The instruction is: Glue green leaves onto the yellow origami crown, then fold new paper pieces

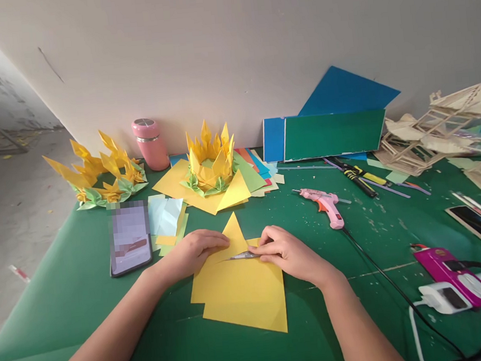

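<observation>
Yellow paper sheets (240, 294) lie stacked on the green table cover (66, 311) in front of me. My left hand (196, 251) presses down on the top sheet's left part, fingers curled over a folded point (235, 232) that sticks up. My right hand (288, 252) pinches a thin grey blade-like thing (242, 255) that lies along a slit or crease in the sheet; I cannot make out what it is.
A phone (129, 239) lies left of my hand. Behind stand yellow paper crowns (211, 160) and flowers (99, 171), a pink flask (151, 143) and coloured sheets (333, 132). A pink glue gun (325, 205), tools, a stick model (439, 127) and a power strip (451, 293) lie to the right.
</observation>
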{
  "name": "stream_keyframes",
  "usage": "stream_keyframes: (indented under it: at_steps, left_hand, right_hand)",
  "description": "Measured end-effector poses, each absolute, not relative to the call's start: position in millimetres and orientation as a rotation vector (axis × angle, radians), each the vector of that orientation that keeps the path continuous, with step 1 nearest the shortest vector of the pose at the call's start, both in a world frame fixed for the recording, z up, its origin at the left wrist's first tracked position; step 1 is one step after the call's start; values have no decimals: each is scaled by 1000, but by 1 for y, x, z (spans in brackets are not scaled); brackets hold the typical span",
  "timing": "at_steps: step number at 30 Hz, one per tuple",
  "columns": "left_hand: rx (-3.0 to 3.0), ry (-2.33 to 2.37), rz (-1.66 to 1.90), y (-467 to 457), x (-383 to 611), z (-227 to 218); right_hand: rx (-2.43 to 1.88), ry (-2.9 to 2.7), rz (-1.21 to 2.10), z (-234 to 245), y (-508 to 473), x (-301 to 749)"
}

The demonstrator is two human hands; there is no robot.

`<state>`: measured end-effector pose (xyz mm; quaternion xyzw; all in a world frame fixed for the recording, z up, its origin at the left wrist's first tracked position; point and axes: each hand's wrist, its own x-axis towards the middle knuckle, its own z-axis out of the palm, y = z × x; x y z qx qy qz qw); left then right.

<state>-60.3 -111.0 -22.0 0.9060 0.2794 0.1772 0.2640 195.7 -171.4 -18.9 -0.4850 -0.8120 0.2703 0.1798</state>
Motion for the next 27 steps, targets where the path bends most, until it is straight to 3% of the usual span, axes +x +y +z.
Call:
stream_keyframes:
  at_steps: [27]
  left_hand:
    - [2397,740,528,-111,-59,-23]
  right_hand:
    - [-1281,-2348,762,-17,-173,178]
